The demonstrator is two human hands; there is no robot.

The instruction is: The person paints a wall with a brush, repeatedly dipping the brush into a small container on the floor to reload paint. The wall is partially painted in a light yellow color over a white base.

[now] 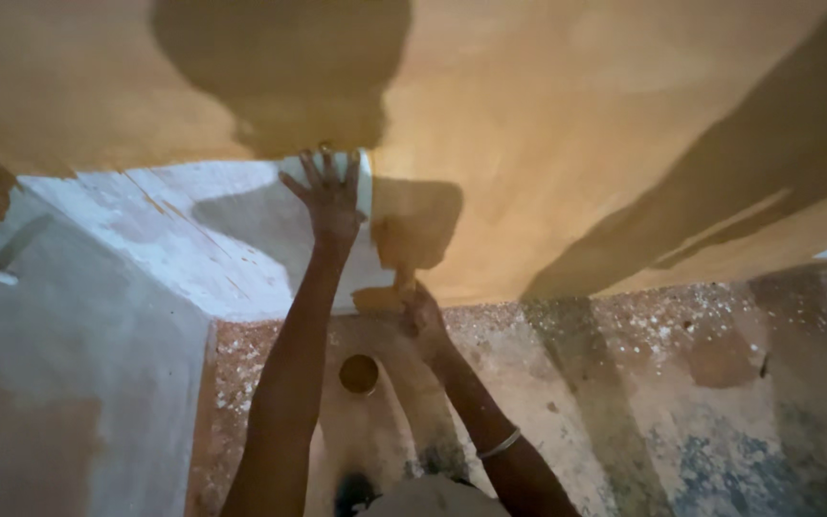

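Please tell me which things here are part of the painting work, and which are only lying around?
In use:
left hand pressed flat on the ochre-painted wall
right hand gripping a paint-covered brush
small round paint tin on the floor

Lying about:
white paint flecks on the speckled floor
unpainted white wall patch

Two hands: left hand, right hand; one brush; one paint tin; one bangle.

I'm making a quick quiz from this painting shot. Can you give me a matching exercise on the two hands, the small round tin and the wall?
Things:
1. left hand
2. right hand
3. round tin
4. wall

States:
a. on the speckled floor, between the forearms
b. mostly coated ochre yellow
c. fingers spread flat against the wall
d. closed around a brush handle

Pairs: 1-c, 2-d, 3-a, 4-b
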